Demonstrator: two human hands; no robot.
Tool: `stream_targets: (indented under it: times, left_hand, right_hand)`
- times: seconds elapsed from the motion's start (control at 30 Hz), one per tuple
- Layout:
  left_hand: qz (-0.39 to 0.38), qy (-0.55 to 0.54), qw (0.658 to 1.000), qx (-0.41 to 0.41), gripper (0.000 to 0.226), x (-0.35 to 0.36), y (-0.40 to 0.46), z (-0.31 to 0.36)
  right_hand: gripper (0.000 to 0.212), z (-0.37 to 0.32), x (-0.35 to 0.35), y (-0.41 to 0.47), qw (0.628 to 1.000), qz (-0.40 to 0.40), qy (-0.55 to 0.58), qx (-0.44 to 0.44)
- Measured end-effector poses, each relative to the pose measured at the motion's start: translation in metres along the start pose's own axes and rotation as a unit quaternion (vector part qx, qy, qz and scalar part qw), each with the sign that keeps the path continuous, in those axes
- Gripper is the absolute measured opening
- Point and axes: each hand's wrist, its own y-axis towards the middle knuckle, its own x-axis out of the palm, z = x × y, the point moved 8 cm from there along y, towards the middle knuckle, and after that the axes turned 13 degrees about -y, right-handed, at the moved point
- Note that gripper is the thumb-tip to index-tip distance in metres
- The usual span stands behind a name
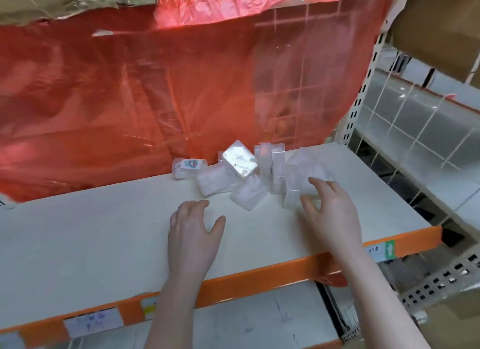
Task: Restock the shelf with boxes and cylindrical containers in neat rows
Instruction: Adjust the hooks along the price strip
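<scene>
Both hands hover spread and empty: left hand above the white shelf board, right hand perhaps brushing the jumbled clear-wrapped white boxes near the shelf's back; a careless nudge could topple the upright ones

head camera looks forward and down, close over the white shelf.

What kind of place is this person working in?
Probably a shop stockroom or store aisle. The white shelf has an orange front edge with price-style labels, slotted metal uprights stand at the side, and wrapped packets lie heaped waiting to be lined up.
</scene>
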Motion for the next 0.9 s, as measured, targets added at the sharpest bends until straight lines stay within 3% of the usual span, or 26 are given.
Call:
stream_targets:
  times: [0.27, 0.53, 0.9]
  left_hand:
    - [0.029, 0.022, 0.998, -0.043, 0.043, 0.001, -0.009, -0.005]
    - [0.013, 0.025, 0.999, -0.031, 0.043, 0.014, -0.005, -0.007]
    - [-0.010, -0.006, 1.000, -0.011, 0.043, 0.031, 0.007, -0.008]
  right_hand:
    - [0.057, -0.015, 0.021, 0.028, 0.999, -0.039, 0.014, 0.003]
    - [0.040, -0.007, 0.023, 0.025, 0.998, -0.060, -0.015, 0.023]
    - [0.032, 0.035, 0.009, 0.001, 0.989, -0.060, 0.113, 0.073]
